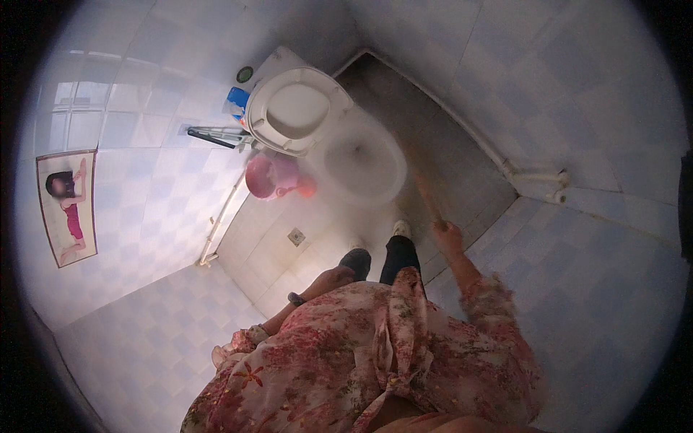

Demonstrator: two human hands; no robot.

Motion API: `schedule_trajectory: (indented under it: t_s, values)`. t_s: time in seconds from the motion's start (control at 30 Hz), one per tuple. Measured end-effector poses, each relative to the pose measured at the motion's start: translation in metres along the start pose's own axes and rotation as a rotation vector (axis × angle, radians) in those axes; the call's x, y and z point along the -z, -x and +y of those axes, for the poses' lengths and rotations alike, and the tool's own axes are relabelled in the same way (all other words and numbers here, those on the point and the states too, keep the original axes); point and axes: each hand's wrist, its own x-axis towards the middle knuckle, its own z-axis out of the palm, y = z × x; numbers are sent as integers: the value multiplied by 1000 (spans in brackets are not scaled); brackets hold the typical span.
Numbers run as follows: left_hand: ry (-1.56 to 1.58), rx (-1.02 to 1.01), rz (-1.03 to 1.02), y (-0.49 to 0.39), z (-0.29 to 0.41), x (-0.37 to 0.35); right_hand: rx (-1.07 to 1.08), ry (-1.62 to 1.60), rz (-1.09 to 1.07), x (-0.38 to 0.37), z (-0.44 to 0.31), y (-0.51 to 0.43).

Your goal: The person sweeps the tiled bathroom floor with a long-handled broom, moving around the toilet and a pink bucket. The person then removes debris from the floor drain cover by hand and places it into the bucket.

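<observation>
My right hand (pixel 448 238) is closed around the near end of a long, thin orange-brown stick (pixel 426 189). The stick slants away along the right side of a white toilet bowl (pixel 398 187), and its far end is too blurred to make out. On my left thigh, near the knee, rests my left hand (pixel 334 279), with a dark band at the wrist. I see nothing held in it, and its fingers are partly hidden. The toilet's seat and lid (pixel 257 122) are raised. A hazy patch blurs the bowl and the floor before my feet.
Left of the bowl are a pink bucket (pixel 260 177) and an orange-red plastic item (pixel 306 186). A floor drain (pixel 296 237) lies nearer. A blue packet (pixel 237 102) is beside the toilet. Pale pipes (pixel 487 146) follow the right wall; a poster (pixel 69 208) hangs left.
</observation>
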Motion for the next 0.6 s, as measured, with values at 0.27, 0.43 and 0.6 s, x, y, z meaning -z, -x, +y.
schedule_trajectory:
  t_s: [0.27,0.43,0.6]
  values:
    - [-146,-4,2,6,27,-9,-381,-613,-400,131,-35,8]
    - [-59,-1,10,9,17,-14,-485,-584,-345,175,-16,74]
    - [-77,-9,32,8,-1,-20,-396,-273,-241,114,0,69]
